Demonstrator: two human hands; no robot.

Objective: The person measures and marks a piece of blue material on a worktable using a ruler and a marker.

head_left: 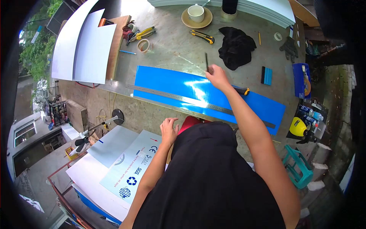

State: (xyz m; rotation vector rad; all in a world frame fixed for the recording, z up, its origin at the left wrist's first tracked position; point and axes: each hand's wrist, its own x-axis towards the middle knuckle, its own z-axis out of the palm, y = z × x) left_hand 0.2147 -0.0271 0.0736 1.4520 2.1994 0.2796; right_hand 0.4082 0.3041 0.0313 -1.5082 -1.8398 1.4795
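Observation:
My right hand (218, 77) is closed round a thin dark pen-like stick (206, 61), which points up over the worktable above the blue sheet (160, 78). A long steel ruler (167, 94) lies lengthwise on this glossy strip. Partly hidden by my right forearm, a black and yellow tool handle (243, 91) rests on the sheet. Off the table's near edge, my left hand (169, 130) hangs by my body with its fingers loosely bent and apart, holding nothing. A yellow utility knife (202, 37) and a black cloth (236, 46) lie beyond my right hand.
A cup (196, 13) on a saucer (186, 21) stands at the back. Pliers (144, 33), a tape roll (144, 46) and white panels (93, 49) are at the left. A squeegee (267, 76), glove (289, 49) and blue bin (298, 82) are at the right.

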